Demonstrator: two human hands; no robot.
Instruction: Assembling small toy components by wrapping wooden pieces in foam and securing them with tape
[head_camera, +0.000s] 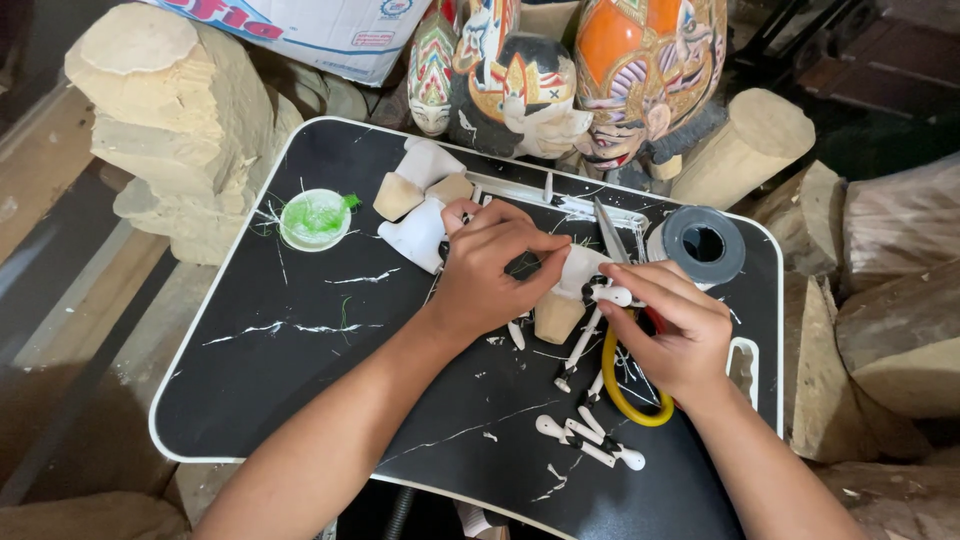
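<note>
White-primed wood fills both grips at the middle of the frame. The left hand (492, 268) curls its fingers down and pinches the top of a small unpainted puppet body (568, 295), white above and bare tan wood at its base, which stands on the black bench (300, 380). The right hand (672, 335) pinches a thin white puppet arm (592, 330) at its upper end, just beside the body; the jointed stick hangs down toward the lower centre of the frame. The same hand also carries yellow-handled scissors (628, 385), whose loop curves under the palm while the blades point up past the fingers.

Below the hands, more white puppet arms (590, 442) lie loose on the bench. To the upper right sits a grey tape roll (704, 243). Left of the hands lie other white and tan carved pieces (418, 205), and further left a small lid with green paint (315, 219). Across the top of the frame stand painted puppet heads (560, 80), with rough wood blocks (170, 110) at upper left.
</note>
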